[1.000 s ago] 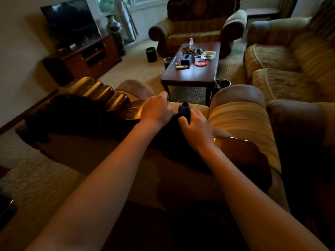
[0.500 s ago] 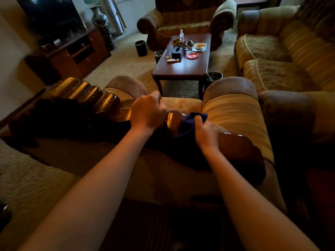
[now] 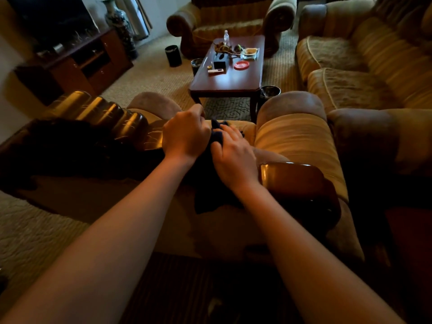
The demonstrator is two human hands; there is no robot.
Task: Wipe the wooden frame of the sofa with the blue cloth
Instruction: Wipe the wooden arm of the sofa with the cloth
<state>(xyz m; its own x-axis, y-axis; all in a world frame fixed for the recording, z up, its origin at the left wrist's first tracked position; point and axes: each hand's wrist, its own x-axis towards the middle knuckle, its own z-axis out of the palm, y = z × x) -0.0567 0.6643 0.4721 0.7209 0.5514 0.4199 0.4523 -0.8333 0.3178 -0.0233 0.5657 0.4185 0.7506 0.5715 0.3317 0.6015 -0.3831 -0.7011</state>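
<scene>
The cloth [image 3: 216, 136], dark blue, lies bunched over the top of the sofa's wooden frame [image 3: 131, 122], at the middle of the backrest, and a dark fold of it hangs down the back of the sofa below the hands. The frame is glossy, carved in ridges on the left and smooth and rounded on the right.

The left hand [image 3: 184, 136] sits on the frame just left of the cloth, knuckles up, fingers curled down over the far edge; its grip closes on the cloth's left side, though the fingertips are hidden. The right hand [image 3: 233, 155] lies on top of the cloth, fingers stretched forward and fairly flat, pressing it to the wood; its thumb side touches the left hand's edge. Both forearms are bare and reach in from the bottom, converging at the frame.

Beyond the backrest are the sofa's striped cushion and two rolled armrests. Farther out stands a dark wooden desk [image 3: 229, 83] carrying a bottle [image 3: 225, 38], a red dish [image 3: 241, 65], a black box and small clutter. A small bin stands at each near corner of it, and a black bin [image 3: 173, 55] on the carpet to the left. An armchair [image 3: 233, 19] faces from the far side, a long sofa [image 3: 364, 73] runs along the right, and a TV cabinet [image 3: 77, 64] with a vase beside it stands at left. The room is dim.
</scene>
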